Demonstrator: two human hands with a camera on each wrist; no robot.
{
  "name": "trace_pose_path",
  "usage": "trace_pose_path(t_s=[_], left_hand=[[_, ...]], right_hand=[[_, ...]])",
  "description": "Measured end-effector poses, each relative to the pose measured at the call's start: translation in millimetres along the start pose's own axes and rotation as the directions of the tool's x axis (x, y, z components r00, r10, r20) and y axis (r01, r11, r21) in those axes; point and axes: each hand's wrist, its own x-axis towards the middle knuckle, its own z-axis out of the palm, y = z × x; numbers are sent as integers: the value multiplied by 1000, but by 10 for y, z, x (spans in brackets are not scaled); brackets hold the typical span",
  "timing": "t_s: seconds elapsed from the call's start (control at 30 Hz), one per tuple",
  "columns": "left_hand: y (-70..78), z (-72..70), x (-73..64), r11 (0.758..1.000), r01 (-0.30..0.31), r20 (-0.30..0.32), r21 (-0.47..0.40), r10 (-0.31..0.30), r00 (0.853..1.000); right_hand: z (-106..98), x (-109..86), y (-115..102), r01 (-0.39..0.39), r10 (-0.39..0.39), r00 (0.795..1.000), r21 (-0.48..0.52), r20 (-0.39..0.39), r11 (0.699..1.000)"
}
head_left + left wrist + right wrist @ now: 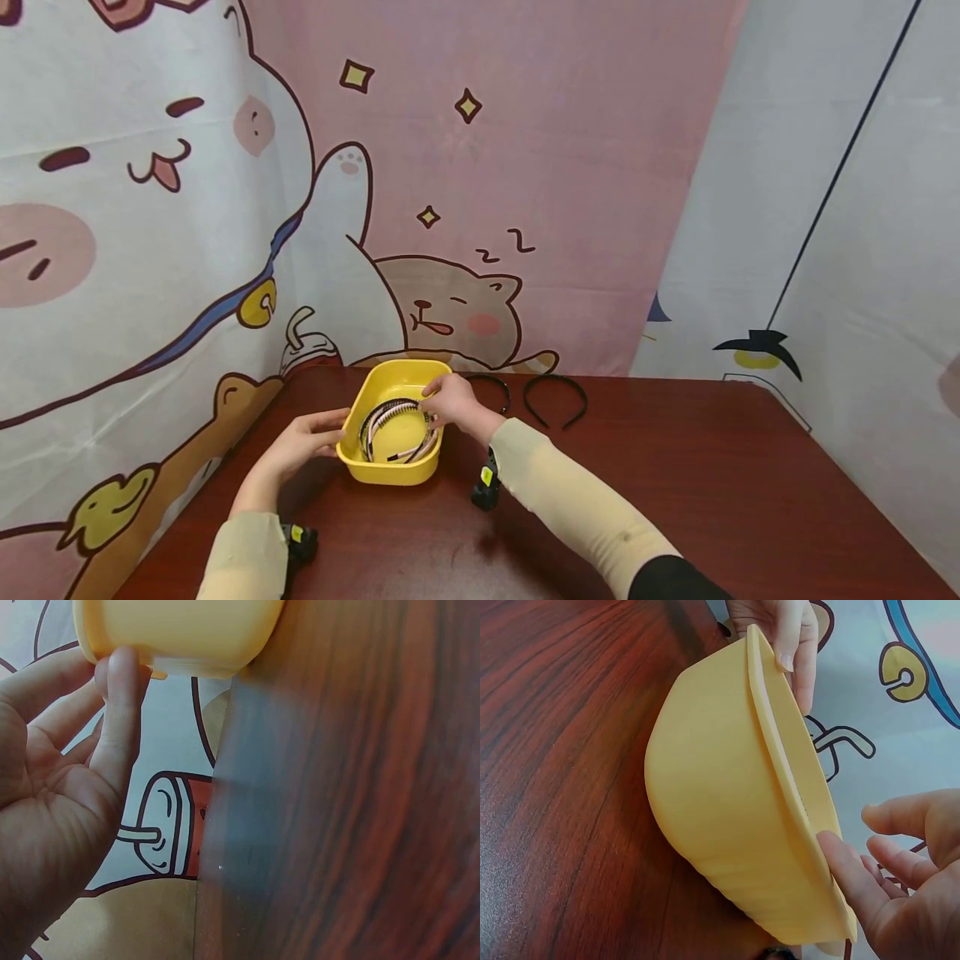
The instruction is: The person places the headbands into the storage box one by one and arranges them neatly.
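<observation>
A yellow plastic basin (393,474) stands on the table, with several black and pale pink headbands (384,410) lying inside. My left hand (303,442) grips the basin's left side; in the left wrist view its thumb (122,682) lies against the wall. Over the right rim reaches my right hand (456,402), its fingers above the headbands. Seen from the right wrist, one fingertip (831,844) touches the rim, and the other fingers are spread and slightly bent with nothing visible between them. The basin wall hides the headbands in both wrist views.
Behind the basin, near the table's back edge, lie a black headband (555,379) and another black headband (501,385), partly hidden by my right hand. The dark red wooden table (675,467) extends right. A cartoon-printed cloth (570,167) hangs behind it.
</observation>
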Motion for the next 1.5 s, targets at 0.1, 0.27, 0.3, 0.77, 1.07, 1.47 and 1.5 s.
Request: trace_pose_path(t_s=[0.1, 0.27, 0.3, 0.77, 1.07, 1.47, 1.5], left_hand=[[-2, -4, -5, 1000, 5, -5, 5, -5, 1000], [-17, 2, -1, 1000, 28, -22, 6, -28, 999], [-19, 3, -1, 1000, 28, -21, 9, -27, 999], [-7, 6, 19, 1000, 21, -19, 23, -20, 1000], [0, 0, -10, 1000, 28, -13, 14, -28, 1000], [1, 3, -7, 1000, 20, -11, 10, -20, 1000], [1, -2, -11, 1000, 21, -12, 11, -20, 1000]], right_hand=[[-10, -3, -1, 5, -5, 1000, 17, 11, 1000], [-33, 1, -1, 7, -8, 1000, 39, 18, 999], [-42, 3, -5, 4, -4, 1000, 46, 19, 999], [-514, 79, -128, 4, -3, 999, 44, -33, 999], [-902, 140, -77, 8, -7, 997, 15, -72, 1000], [-1477, 122, 69, -28, 28, 989, 3, -145, 1000], [-1522, 121, 91, -33, 32, 988, -3, -150, 999]])
